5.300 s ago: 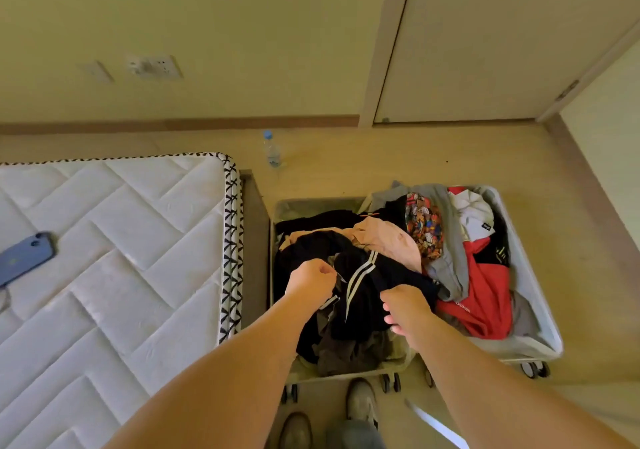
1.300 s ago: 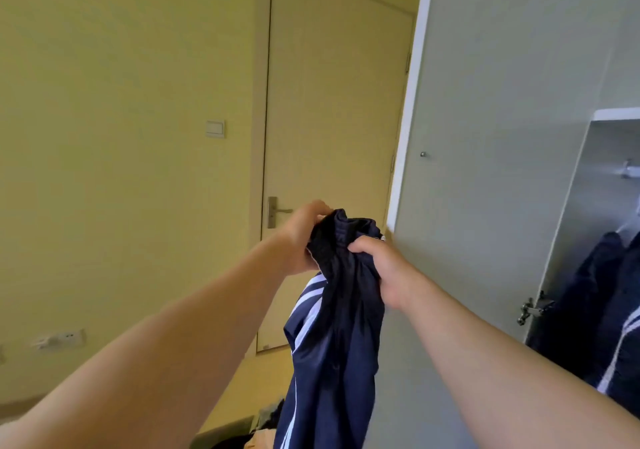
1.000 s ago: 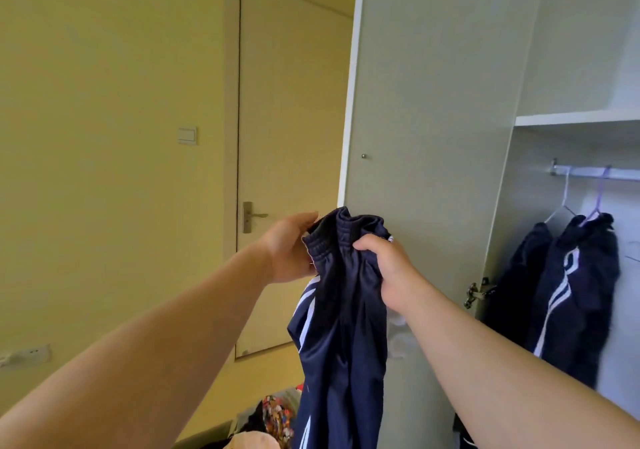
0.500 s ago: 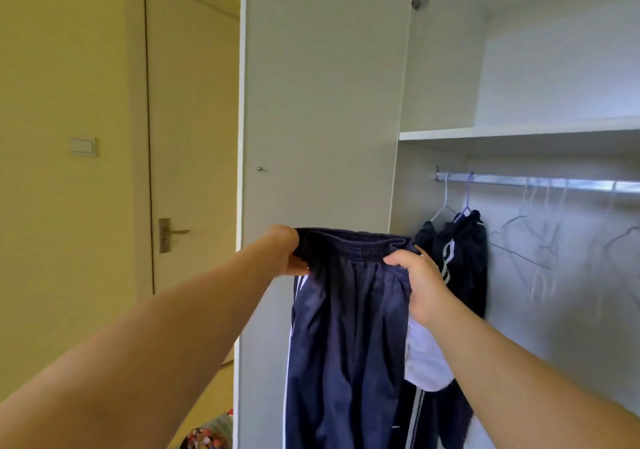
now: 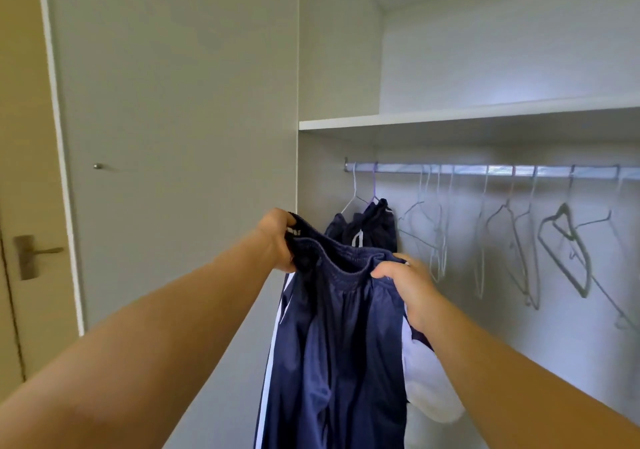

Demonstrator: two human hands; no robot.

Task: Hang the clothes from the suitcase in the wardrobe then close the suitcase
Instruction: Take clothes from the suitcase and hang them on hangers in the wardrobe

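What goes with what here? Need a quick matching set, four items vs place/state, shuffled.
Items:
1. navy trousers
2. empty hangers
3. dark garment
4. shelf

Place or state:
A. above the rail
B. already hung at the rail's left end
C. held at the waistband by the left hand and right hand
D. bare, spread along the rail to the right

Pairs: 1-C, 2-D, 3-B, 4-A
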